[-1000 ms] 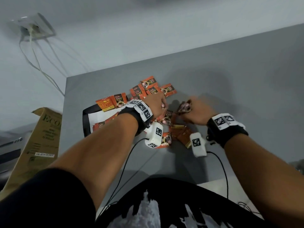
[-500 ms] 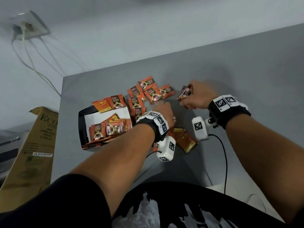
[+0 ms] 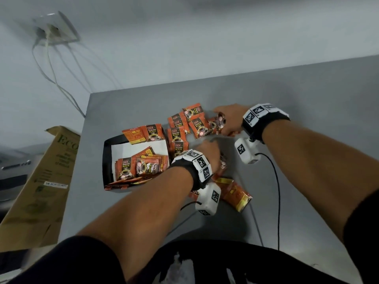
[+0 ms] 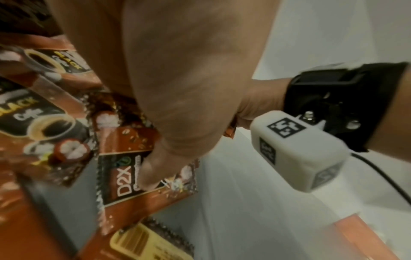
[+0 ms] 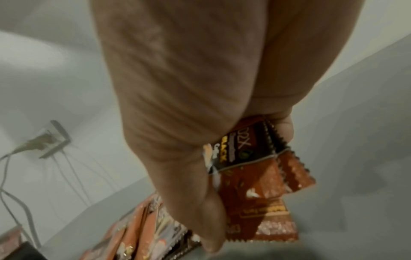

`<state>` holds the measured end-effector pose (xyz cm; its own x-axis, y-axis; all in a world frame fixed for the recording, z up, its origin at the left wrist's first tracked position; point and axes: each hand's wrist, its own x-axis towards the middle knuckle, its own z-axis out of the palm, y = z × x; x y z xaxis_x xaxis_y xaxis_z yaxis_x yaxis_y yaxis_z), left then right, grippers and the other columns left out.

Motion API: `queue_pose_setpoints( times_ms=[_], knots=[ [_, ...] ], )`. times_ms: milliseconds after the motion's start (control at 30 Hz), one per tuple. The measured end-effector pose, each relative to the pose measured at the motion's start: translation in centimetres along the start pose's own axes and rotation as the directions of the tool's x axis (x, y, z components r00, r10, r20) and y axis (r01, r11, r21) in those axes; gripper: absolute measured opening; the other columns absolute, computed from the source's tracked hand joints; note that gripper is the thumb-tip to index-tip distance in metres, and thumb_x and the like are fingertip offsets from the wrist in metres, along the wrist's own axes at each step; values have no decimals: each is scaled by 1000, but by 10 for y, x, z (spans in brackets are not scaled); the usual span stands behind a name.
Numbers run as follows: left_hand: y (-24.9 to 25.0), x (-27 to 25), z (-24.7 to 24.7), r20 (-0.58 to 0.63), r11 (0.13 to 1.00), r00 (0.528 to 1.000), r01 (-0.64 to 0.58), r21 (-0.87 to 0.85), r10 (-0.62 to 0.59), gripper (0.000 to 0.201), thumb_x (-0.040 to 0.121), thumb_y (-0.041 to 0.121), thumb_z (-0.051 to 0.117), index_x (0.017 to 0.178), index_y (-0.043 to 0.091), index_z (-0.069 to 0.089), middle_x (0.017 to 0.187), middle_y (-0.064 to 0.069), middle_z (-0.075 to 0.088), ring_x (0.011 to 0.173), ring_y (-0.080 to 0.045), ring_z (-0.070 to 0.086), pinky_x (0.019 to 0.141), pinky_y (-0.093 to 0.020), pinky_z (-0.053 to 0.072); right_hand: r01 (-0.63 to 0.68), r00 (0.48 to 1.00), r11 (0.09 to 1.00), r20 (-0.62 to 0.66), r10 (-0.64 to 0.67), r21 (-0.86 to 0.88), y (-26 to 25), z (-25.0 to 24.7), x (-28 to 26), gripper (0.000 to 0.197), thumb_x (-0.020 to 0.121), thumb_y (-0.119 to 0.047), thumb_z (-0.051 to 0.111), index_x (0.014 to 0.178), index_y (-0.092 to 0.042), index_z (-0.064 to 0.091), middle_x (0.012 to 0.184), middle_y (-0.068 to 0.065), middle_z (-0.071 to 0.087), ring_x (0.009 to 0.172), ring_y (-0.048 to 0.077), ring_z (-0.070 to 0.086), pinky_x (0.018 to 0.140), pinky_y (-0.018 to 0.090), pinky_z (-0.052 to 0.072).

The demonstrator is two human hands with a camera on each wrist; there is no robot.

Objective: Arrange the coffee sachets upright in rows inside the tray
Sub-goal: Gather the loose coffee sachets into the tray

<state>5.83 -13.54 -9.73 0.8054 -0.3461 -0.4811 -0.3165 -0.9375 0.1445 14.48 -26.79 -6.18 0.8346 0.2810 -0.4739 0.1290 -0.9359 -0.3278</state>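
Grey table fills centre and right of frame. Cardboard box at left edge. Wall socket, upper left, with white cables hanging down.

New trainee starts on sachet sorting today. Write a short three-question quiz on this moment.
1. True or false: the right hand grips a bunch of coffee sachets.
2. Where does the left hand touch a sachet: A) inside the tray, B) on the table beside the tray, C) on the cardboard box?
3. Fill in: the sachets at the near end of the tray mostly lie ____ rather than upright.

Key
1. True.
2. B: its thumb presses a loose sachet on the table.
3. Flat; only two lean at the far wall.
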Motion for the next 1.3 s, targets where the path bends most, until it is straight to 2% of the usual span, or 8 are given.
queue_pose_setpoints(
  times_ms=[167, 433, 533, 633, 767, 933, 1133, 1300],
  knots=[
    [-1, -2, -6, 88, 1000, 996, 3, 13, -4, 21, 90, 1, 63, 111, -2, 63, 106, -12, 70, 90, -25, 70, 52, -22, 45, 21, 998, 1000, 65, -20, -19, 6, 11, 16, 81, 74, -27, 82, 143, -36, 41, 114, -7, 61, 92, 19, 59, 76, 31, 48],
    [7, -14, -24, 32, 994, 999, -17, 108, 13, 8, 91, 3, 59, 97, 6, 64, 75, -3, 57, 94, -22, 69, 56, -24, 44, -155, 982, 975, -128, 136, -156, 19, 29, 10, 64, 76, -42, 76, 127, -14, 48, 124, 10, 54, 116, 34, 52, 95, 39, 43],
    [-5, -19, -46, 9, 998, 999, -49, -46, 50, 12, 84, 8, 68, 94, 11, 62, 74, 1, 55, 83, -20, 66, 67, -29, 55, -161, 974, 986, -165, 154, -34, 30, 33, -4, 62, 72, -36, 85, 119, -12, 52, 111, 10, 61, 101, 33, 58, 81, 35, 43],
    [-17, -32, -67, 52, 984, 994, -90, -151, 99, 42, 86, 1, 61, 127, 9, 54, 89, 2, 57, 78, -18, 60, 63, -26, 50, -197, 956, 976, -200, 212, 92, 38, 34, -23, 55, 69, -40, 84, 105, -18, 49, 89, 5, 59, 83, 29, 59, 70, 34, 44],
    [-17, -58, -77, 151, 979, 970, -175, -102, 189, 49, 89, 1, 60, 134, 19, 52, 98, 3, 62, 68, -7, 57, 49, -18, 45, -103, 975, 963, -166, 148, 251, 32, 26, -65, 22, 77, -31, 78, 75, -12, 68, 64, 4, 71, 62, 22, 72, 63, 33, 59],
    [-5, -82, -48, 374, 947, 893, -305, 98, 249, 62, 79, 3, 69, 137, 15, 51, 113, -2, 63, 72, -12, 56, 58, -23, 52, -80, 996, 962, 69, 64, 261, 2, 46, -128, 20, 77, -36, 79, 83, -19, 69, 72, -1, 73, 67, 17, 71, 63, 28, 54],
    [-9, -91, -14, 370, 921, 889, -351, 170, 271, 54, 74, -3, 70, 123, 3, 48, 76, -3, 51, 68, -21, 55, 48, -26, 39, -153, 977, 972, 173, 121, 181, -23, 104, -157, 33, 70, -30, 85, 92, -24, 61, 77, -9, 64, 64, 11, 64, 58, 23, 50],
    [-10, -92, -2, 302, 889, 912, -363, 279, 277, 66, 72, 3, 78, 129, 6, 46, 129, -15, 49, 110, -29, 57, 71, -28, 39, -284, 958, 954, 59, 279, 91, -29, 137, -153, 64, 71, -29, 84, 117, -13, 43, 114, 11, 63, 102, 30, 65, 72, 31, 47]
  ],
)
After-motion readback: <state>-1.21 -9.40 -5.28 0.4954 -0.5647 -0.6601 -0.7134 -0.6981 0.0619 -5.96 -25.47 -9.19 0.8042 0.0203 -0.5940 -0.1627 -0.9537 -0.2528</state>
